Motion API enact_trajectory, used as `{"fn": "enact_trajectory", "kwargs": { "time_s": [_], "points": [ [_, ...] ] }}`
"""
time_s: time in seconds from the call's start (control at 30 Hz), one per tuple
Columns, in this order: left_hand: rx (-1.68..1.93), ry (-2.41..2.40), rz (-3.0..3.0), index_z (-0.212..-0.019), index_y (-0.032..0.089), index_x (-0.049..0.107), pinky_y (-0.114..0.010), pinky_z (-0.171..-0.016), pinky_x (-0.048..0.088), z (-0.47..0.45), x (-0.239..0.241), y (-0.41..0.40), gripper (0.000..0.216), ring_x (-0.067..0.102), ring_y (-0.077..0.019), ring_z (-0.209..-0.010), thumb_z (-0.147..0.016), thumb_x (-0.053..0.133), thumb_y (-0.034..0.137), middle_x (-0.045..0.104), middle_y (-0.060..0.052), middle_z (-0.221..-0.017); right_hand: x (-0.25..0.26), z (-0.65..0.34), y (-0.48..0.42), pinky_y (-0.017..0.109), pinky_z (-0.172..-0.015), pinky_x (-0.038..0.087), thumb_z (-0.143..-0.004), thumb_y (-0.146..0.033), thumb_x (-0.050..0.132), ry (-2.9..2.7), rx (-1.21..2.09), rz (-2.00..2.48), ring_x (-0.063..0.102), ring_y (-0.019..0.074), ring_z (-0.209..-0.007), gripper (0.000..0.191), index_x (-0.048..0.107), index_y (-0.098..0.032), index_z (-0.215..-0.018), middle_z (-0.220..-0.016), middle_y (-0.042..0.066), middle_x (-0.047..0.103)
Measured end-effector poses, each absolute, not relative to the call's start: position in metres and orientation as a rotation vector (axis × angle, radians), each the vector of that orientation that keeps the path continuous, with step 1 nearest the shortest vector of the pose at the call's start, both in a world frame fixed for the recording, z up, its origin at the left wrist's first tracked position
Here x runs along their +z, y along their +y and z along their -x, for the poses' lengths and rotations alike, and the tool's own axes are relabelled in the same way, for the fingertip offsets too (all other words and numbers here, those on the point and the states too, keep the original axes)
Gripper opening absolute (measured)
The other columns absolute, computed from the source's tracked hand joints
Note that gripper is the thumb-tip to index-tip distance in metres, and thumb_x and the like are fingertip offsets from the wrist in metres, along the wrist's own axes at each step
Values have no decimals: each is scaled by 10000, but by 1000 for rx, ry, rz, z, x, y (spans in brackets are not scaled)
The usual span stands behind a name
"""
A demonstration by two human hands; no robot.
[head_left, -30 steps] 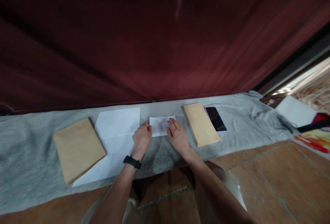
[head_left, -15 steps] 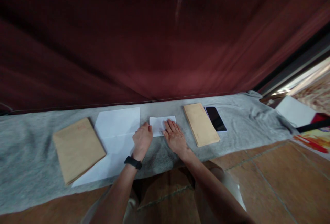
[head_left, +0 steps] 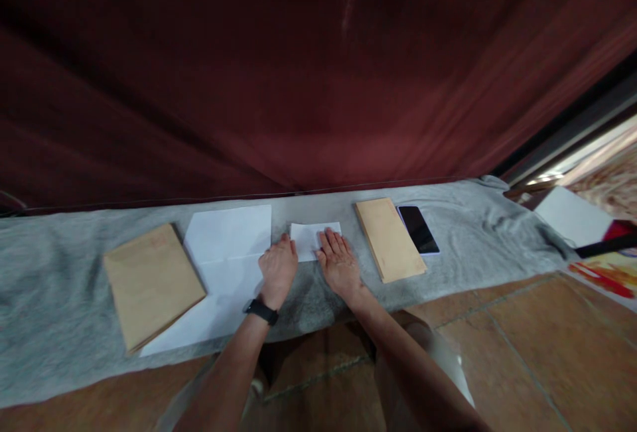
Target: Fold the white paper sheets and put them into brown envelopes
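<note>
A small folded white paper [head_left: 306, 239] lies on the grey cloth in front of me. My left hand [head_left: 279, 266], with a black band on its wrist, is closed at the paper's left end, its thumb against that edge; the curled fingers are partly hidden. Flat on the right part of the same paper rests my right hand [head_left: 339, 266], fingers stretched out and slightly spread. Left of my left hand are larger white sheets [head_left: 229, 233] with a crease across them. A stack of brown envelopes [head_left: 154, 286] partly covers these sheets.
More brown envelopes [head_left: 391, 239] lie right of my right hand, beside a dark-screened phone [head_left: 418, 229]. Grey cloth [head_left: 472, 233] covers the long narrow surface. A dark red curtain [head_left: 318, 87] hangs behind it. Tiled floor [head_left: 522, 332] shows at the near side.
Both hands stay at the folded paper, with only a very slight shift. The whole view has moved a little; nothing was picked up or let go.
</note>
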State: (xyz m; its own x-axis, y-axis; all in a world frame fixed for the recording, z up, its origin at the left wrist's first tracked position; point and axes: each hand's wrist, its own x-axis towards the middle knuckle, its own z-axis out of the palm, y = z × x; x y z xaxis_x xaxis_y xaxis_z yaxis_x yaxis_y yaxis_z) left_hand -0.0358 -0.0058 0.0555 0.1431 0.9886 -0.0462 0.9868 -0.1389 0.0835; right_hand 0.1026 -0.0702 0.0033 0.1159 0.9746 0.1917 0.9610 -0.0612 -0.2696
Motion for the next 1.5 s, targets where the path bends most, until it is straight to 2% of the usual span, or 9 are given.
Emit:
{"fn": "enact_trajectory", "kwargs": {
  "time_s": [0.33, 0.6, 0.67, 0.77, 0.87, 0.97, 1.2, 1.5],
  "points": [
    [27, 1998, -2287, -1189, 122, 617, -366, -774, 522, 35, 56, -5, 390, 732, -299, -933, -1027, 311, 302, 746, -183, -944, 5, -100, -70, 444, -1221, 258, -1073, -383, 355, -1881, 40, 2082, 325, 261, -1501, 522, 403, -159, -1542, -1622, 111, 339],
    [33, 2004, -2271, -1261, 105, 590, -383, -809, 518, 38, 57, -5, 417, 723, -303, -941, -1023, 323, 320, 742, -183, -938, 3, -101, -70, 459, -1214, 265, -1070, -371, 352, -1893, 16, 2076, 331, 267, -1498, 518, 408, -157, -1538, -1620, 119, 338],
    [92, 1994, -2311, -1297, 100, 569, -400, -874, 506, 38, 58, -4, 412, 705, -306, -999, -1014, 346, 300, 737, -185, -993, 3, -101, -70, 453, -1217, 260, -1071, -370, 349, -1896, 22, 2076, 330, 268, -1498, 517, 411, -154, -1537, -1620, 118, 338],
    [278, 1871, -2425, -1291, 105, 576, -413, -1013, 456, 35, 55, -4, 387, 633, -296, -1164, -992, 370, 237, 693, -187, -1188, 4, -101, -71, 437, -1223, 245, -1074, -362, 340, -1898, 25, 2078, 325, 266, -1500, 513, 415, -153, -1537, -1623, 113, 337],
    [435, 1590, -2532, -1357, 115, 549, -396, -1131, 390, 28, 42, -6, 426, 507, -264, -1352, -999, 351, 235, 575, -155, -1427, 5, -101, -71, 433, -1222, 245, -1074, -352, 341, -1897, 26, 2078, 325, 266, -1500, 511, 407, -155, -1541, -1623, 108, 337],
    [475, 1419, -2616, -1443, 105, 496, -439, -1209, 314, 23, 23, -8, 488, 328, -279, -1495, -1006, 345, 259, 429, -133, -1580, 3, -102, -70, 434, -1220, 252, -1072, -345, 347, -1901, 34, 2071, 330, 263, -1498, 507, 412, -159, -1539, -1622, 109, 340],
    [456, 1447, -2658, -1525, 112, 414, -496, -1232, 265, 28, -1, -8, 551, 265, -297, -1527, -1024, 311, 317, 358, -145, -1620, 3, -106, -73, 454, -1213, 258, -1067, -366, 363, -1861, 34, 2114, 349, 267, -1487, 505, 431, -174, -1530, -1611, 95, 364],
    [450, 1482, -2670, -1552, 123, 366, -511, -1235, 237, 25, -8, -8, 572, 235, -305, -1536, -1030, 317, 352, 300, -146, -1642, 12, -123, -88, 475, -1191, 293, -1019, -208, 375, -1704, -17, 2286, 397, 313, -1453, 529, 416, -38, -1518, -1570, 183, 411]
  ]
}}
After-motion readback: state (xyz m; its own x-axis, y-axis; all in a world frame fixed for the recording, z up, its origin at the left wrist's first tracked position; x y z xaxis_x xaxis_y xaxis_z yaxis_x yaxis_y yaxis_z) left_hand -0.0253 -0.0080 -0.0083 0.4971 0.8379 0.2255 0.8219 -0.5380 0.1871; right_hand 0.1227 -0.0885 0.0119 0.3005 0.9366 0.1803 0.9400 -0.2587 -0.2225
